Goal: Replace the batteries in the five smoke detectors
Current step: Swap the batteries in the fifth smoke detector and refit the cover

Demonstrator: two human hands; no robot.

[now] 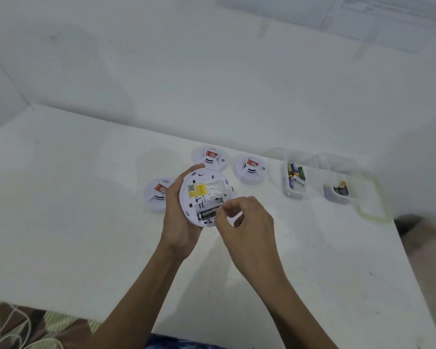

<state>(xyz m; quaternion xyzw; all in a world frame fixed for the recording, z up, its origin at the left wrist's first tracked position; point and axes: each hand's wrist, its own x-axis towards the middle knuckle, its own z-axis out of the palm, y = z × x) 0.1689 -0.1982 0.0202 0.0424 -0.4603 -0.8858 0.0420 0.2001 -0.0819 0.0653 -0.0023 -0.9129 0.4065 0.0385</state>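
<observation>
**One Detector Open, a Battery Under the Fingertips**

The left hand (179,212) grips a smoke detector (202,192) by its rim, back side up, just above the desk (73,210), with the battery bay uncovered. The right hand (247,222), fingers curled, pinches the right end of a dark battery (207,213) lying in the bay's lower slot. Whether the cell is going in or coming out cannot be told. Either way, the person would do well to hold the detector steady, compress the spring end first and check the polarity marks. Three other units stand on the desk: a left detector (156,195), a middle detector (210,157) and a right detector (249,168). To their right, the near tub (293,180) and the far tub (337,190) hold loose batteries, so old and new cells should stay apart.
</observation>
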